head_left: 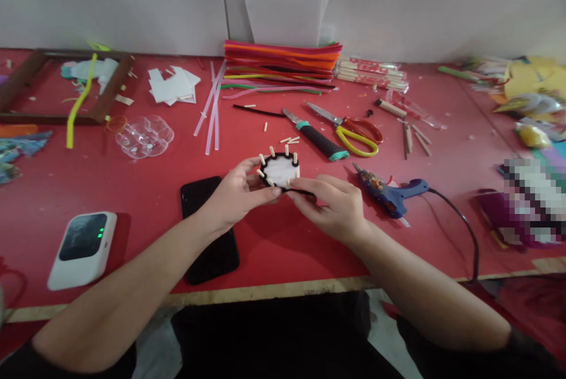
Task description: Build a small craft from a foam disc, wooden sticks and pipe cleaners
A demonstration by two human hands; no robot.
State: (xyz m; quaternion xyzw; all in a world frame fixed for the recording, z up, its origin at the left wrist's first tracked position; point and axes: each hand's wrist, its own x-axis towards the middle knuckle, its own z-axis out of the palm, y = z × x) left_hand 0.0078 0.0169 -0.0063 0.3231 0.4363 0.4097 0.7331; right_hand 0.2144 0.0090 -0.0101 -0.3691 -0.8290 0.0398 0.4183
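Between my hands is a small white disc (281, 171) ringed with several short wooden pegs that stand up around its edge. A black pipe cleaner (301, 191) weaves about the pegs, its loose end toward the right. My left hand (241, 193) grips the disc's left side, thumb at the front edge and fingers behind. With thumb and fingers closed, my right hand (329, 205) pinches the black pipe cleaner at the front right of the disc. Just behind the disc lie a few cut wooden stick pieces (289, 141).
A dark phone (212, 267) lies under my left forearm, with a white device (82, 249) farther left. A blue glue gun (389, 190) with a cord lies right of my hands. Beyond are a craft knife (321, 138), scissors (354, 128) and colored pipe cleaners (283, 61).
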